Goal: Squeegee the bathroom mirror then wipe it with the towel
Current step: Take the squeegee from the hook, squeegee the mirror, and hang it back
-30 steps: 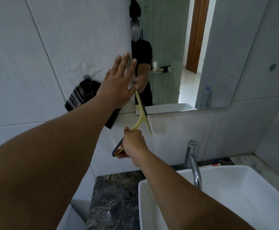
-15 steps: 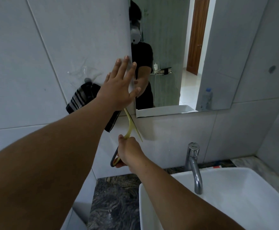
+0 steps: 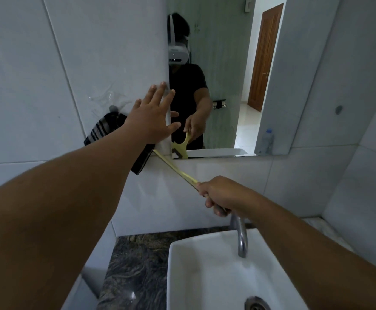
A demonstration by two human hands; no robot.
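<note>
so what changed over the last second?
The right hand pulled the squeegee down off the mirror and swung toward the tap; the blade now lies edge-on below the glass. The left hand stays spread on the mirror's left edge. The towel still hangs.

Bare forearms; in the mirror, a black short-sleeved shirt and white headset.

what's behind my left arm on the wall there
A dark striped towel hangs from a wall hook. The left hand and forearm cover its middle, so only its top and bottom corner show.
</note>
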